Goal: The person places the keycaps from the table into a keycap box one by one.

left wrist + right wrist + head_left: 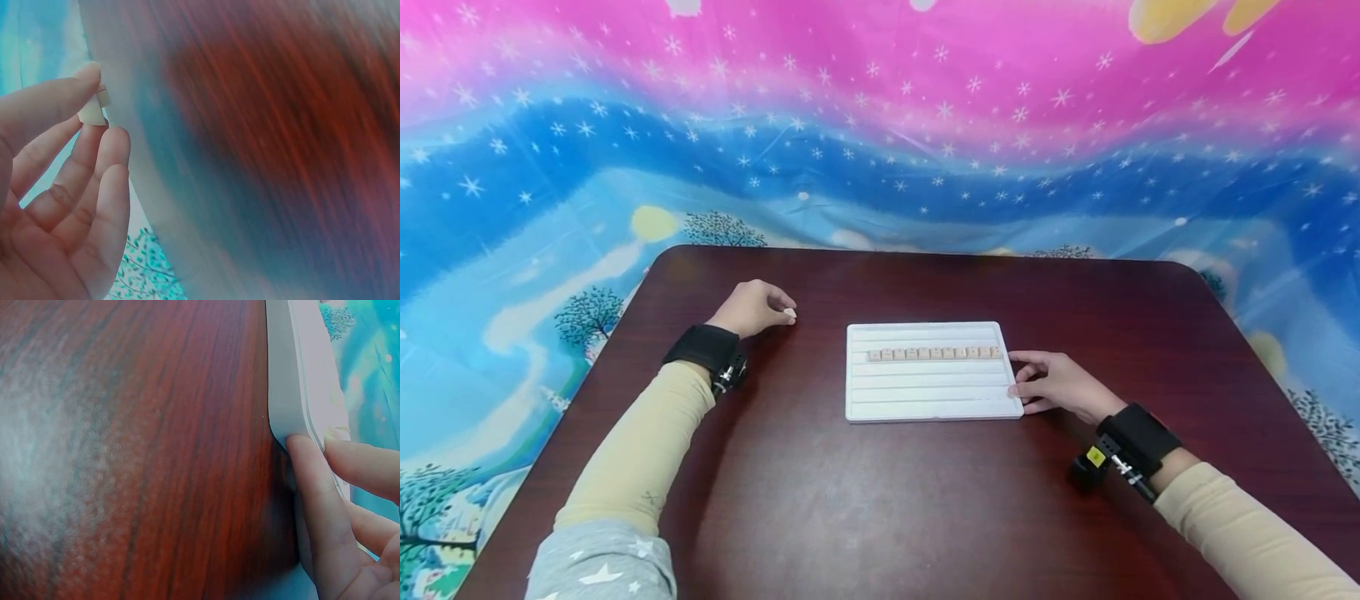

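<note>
My left hand (751, 308) is above the left part of the table, pinching a small cream tile (789, 313) between thumb and fingers. The left wrist view shows that tile (92, 114) up close, its face turned so that no marking can be read. To the right lies a white ridged board (925, 410), bearing one row of small cream tiles (925, 354) with marks too small to read. At the board's right edge my right hand (1063, 387) grips the rim, fingers on either side of it. The board's side (284, 381) also appears in the right wrist view.
Board and hands are over a dark reddish-brown wooden table (865, 500) with rounded far corners. A pink and blue patterned cloth (880, 167) hangs behind the table and runs down both sides. Each wrist wears a black strap with a small camera.
</note>
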A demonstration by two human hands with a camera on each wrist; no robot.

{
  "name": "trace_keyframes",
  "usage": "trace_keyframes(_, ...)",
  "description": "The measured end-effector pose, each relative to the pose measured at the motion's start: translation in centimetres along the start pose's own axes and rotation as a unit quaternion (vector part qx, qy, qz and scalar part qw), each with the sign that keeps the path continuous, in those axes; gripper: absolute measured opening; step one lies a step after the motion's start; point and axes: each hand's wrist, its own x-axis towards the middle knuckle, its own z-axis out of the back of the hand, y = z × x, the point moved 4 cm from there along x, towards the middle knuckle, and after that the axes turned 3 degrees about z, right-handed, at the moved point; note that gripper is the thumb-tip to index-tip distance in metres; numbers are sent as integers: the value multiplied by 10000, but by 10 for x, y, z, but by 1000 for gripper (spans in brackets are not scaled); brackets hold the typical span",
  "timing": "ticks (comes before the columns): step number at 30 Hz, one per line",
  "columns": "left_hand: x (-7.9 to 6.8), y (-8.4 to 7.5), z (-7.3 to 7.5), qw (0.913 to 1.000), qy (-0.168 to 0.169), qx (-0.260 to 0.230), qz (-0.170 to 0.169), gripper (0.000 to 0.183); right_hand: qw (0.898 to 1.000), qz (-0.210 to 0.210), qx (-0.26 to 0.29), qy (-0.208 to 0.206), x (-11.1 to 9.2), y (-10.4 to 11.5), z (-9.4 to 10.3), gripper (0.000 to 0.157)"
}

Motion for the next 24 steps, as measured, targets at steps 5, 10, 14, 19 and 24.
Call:
trace_keyframes(5,-5,-14,-3,9998,-43,-83,-171,25,10000,22,2,8,0,0,0,74)
trace_keyframes(10,-11,-30,-8,9988,-84,-68,-478,25,10000,2,-17,11,0,0,-1,74)
trace_keyframes(14,-14,-40,-12,9977,-85,-120,-656,24,10000,-6,-11,19,0,0,-1,74)
trace_keyframes(19,-16,-48,-17,9968,-53,-221,-771,25,10000,22,10,48,0,-1,0,74)
trace_keyframes(24,-19,-56,-21,9958,6,-236,-880,23,10000,46,27,76,0,0,0,75)
